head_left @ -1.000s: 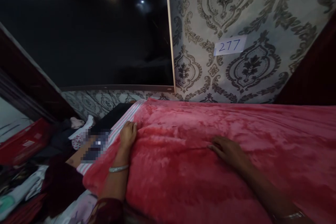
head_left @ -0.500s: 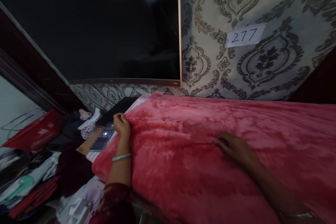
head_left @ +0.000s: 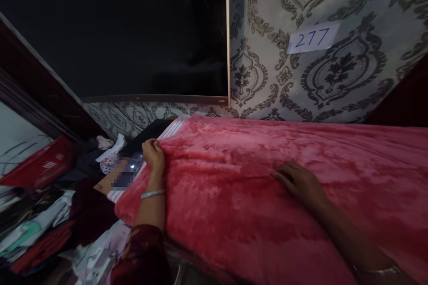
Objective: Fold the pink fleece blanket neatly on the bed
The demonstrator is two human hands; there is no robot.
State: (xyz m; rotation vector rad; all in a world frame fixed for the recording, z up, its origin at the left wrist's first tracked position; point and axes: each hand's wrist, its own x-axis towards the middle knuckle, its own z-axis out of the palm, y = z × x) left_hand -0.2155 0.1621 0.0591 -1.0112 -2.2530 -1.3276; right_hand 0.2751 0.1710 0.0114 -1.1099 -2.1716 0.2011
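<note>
Red blanket (head_left: 214, 227) lies spread near the patterned wall (head_left: 256, 49), its left edge pinched in the left hand (head_left: 154, 153); whether the right hand (head_left: 298, 181) grips or merely rests, I cannot tell. Uneven pulling could skew that edge and deepen the creases between hands.

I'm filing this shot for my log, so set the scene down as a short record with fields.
Left hand: closed on blanket at its left edge
Right hand: on blanket, at a crease; grip unclear
Blanket: red, slightly rumpled
TV: dark, reflecting light
Paper: reads 277, on patterned wall
Bag: red, far left
</note>
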